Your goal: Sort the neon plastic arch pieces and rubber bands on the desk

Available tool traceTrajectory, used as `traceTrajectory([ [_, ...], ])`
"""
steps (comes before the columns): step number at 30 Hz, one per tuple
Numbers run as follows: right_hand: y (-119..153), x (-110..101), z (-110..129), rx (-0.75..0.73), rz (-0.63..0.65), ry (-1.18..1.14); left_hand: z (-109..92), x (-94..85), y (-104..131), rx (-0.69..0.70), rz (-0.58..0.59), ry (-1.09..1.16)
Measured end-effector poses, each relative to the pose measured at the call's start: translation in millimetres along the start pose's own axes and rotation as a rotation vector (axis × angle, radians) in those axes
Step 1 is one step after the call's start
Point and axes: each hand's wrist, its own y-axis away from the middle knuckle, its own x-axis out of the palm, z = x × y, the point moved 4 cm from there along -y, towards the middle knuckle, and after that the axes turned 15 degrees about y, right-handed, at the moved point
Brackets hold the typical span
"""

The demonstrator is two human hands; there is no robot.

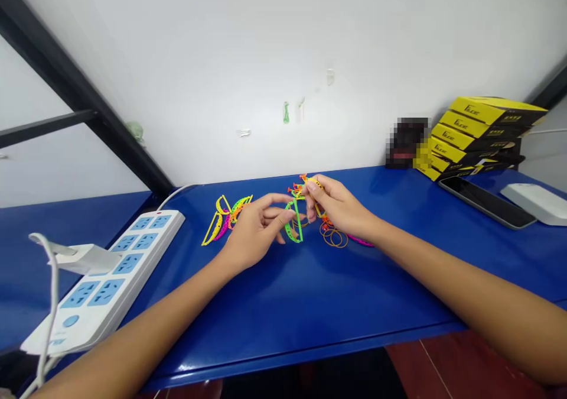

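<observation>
My left hand [261,224] pinches a small green plastic toy bow [298,224], with its curved side to the left and its straight bar upright. Close beside it, my right hand [330,201] is closed around a yellow toy bow [318,211], partly hidden by the fingers. Orange suction-cup darts [296,188] show behind the right fingertips; I cannot tell whether any is held. Tan rubber bands [334,237] lie under the right hand. Left of my left hand rests a pile with a yellow bow [213,229], a magenta bow [225,227] and other bows.
A white power strip [133,275] with a plugged-in adapter [91,259] lies on the blue table [283,304] at left. At right are stacked yellow-black boxes [478,130], a phone [487,201] and a white device [538,201]. A white wall [221,80] stands behind.
</observation>
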Motion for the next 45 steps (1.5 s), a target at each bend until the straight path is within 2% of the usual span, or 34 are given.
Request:
traceTrajectory([
  [4,0,-3,2,-0.013,-0.021,0.098,-1,-1.3,-1,0.024,-0.009,-0.076],
  [8,-1,1,1,0.007,0.034,0.054,1,-3.4,-2,0.043,-0.026,-0.109],
  [11,0,-1,7,-0.086,-0.056,0.188,1,-3.5,-2,0.036,-0.036,-0.119],
  [13,2,-2,10,-0.105,-0.06,0.226,0,-2.8,-2,0.036,-0.036,-0.119],
  [17,3,0,12,-0.079,0.028,0.209,-1,-1.6,-2,0.033,-0.027,-0.113],
  [24,0,-1,-1,-0.029,0.018,0.173,6,-6.0,-5,0.01,-0.039,-0.078],
  [29,0,0,-4,0.049,0.051,0.097,11,-9.0,-8,0.024,-0.004,-0.079],
  [35,-5,-8,-6,-0.005,-0.012,0.121,10,-12.9,-10,0.087,-0.045,-0.114],
  [42,-10,-10,-16,0.075,-0.017,0.032,7,-15.1,-11,0.058,-0.097,-0.117],
  [45,-11,-19,-17,0.08,-0.02,0.18,5,-15.4,-11,0.07,-0.107,-0.135],
])
